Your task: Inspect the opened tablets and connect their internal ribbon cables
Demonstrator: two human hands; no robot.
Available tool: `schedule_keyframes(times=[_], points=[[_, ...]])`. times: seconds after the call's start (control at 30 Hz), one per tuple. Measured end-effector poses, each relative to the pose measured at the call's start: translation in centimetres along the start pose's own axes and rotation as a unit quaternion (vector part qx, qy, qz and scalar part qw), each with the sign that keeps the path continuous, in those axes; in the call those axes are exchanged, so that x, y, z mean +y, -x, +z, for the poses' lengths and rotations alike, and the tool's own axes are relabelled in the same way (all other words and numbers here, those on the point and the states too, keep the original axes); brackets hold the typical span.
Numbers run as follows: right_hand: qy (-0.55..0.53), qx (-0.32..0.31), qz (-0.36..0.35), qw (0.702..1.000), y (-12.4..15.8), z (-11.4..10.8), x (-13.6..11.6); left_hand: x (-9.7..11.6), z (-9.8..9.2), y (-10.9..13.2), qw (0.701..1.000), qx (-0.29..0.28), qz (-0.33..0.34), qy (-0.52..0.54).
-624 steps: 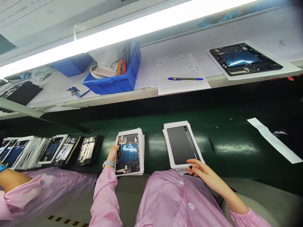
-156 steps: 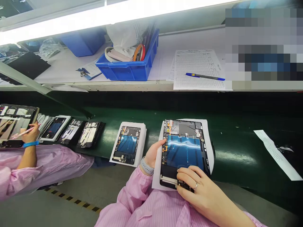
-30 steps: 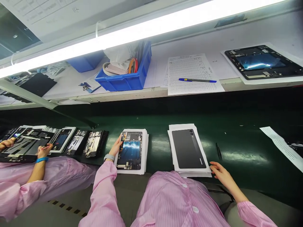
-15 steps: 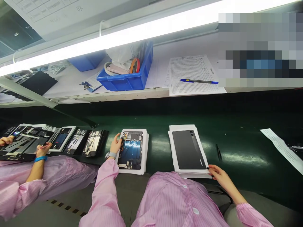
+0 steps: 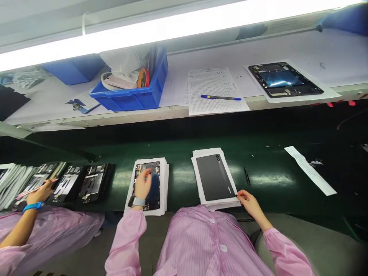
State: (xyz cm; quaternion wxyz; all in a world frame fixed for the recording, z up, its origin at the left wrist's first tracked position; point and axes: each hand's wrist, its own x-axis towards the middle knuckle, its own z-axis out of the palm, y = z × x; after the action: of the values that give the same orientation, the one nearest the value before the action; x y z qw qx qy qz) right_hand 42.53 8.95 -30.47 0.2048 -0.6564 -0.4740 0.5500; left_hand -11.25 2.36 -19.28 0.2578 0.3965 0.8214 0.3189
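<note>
An opened tablet (image 5: 155, 190) with its inner parts showing lies on a stack of white sheets (image 5: 163, 180). Over its upper half is my left hand (image 5: 143, 184), fingers loosely bent and slightly apart, nothing visible in them; it hides part of the tablet. To the right, a dark tablet (image 5: 214, 177) lies back up, camera at the top, on another stack of white sheets (image 5: 196, 163). My right hand (image 5: 249, 203) has its fingertips pinched together at the lower right corner of that tablet and stack; what they pinch is too small to make out.
Dark tweezers (image 5: 247, 176) and a paper strip (image 5: 310, 170) lie rightward. On the shelf are a blue bin (image 5: 126, 99), a form (image 5: 212, 84) with a pen (image 5: 220, 97), and another opened tablet (image 5: 286, 79). At left a co-worker's hand (image 5: 40, 191) is near several device parts (image 5: 93, 182).
My left hand has moved from the opened tablet's left edge to over its upper middle. My right hand stays at the dark tablet's corner. The view has swung right, showing the shelf tablet.
</note>
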Motion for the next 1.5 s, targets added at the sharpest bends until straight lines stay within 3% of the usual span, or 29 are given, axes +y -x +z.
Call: schedule_keyframes(times=[0.17, 0.27, 0.33, 0.43, 0.63, 0.83, 1.07, 1.33, 1.5], points=[[-0.050, 0.011, -0.031, 0.998, 0.6, 0.5, -1.0, 3.9, 11.8, 5.8, 0.962, -0.264, 0.005, 0.065], [-0.095, 0.020, -0.028, 0.995, 1.0, 0.8, -1.9, 5.1, 17.6, 7.8, 0.931, -0.356, -0.045, 0.065], [-0.133, 0.030, -0.017, 0.991, 1.4, 0.9, -2.6, 5.6, 19.8, 8.4, 0.915, -0.389, -0.082, 0.074], [-0.196, 0.044, 0.006, 0.980, 2.1, 1.0, -3.9, 6.1, 20.9, 8.6, 0.897, -0.409, -0.126, 0.113], [-0.293, 0.011, 0.075, 0.953, 2.6, 1.5, -8.0, 7.7, 19.3, 8.7, 0.843, -0.423, -0.191, 0.270], [-0.322, -0.068, 0.051, 0.943, 4.1, 2.2, -14.0, 10.0, 16.5, 7.8, 0.736, -0.401, -0.257, 0.481], [-0.338, -0.095, 0.016, 0.936, 9.6, 2.3, -19.6, 13.8, 12.6, 7.7, 0.633, -0.378, -0.272, 0.619], [-0.321, -0.163, -0.002, 0.933, 15.7, 1.6, -25.0, 17.4, 6.8, 7.9, 0.598, -0.409, -0.356, 0.590], [-0.279, -0.193, -0.028, 0.940, 17.7, 1.2, -26.4, 18.6, 4.1, 8.4, 0.589, -0.421, -0.384, 0.572]])
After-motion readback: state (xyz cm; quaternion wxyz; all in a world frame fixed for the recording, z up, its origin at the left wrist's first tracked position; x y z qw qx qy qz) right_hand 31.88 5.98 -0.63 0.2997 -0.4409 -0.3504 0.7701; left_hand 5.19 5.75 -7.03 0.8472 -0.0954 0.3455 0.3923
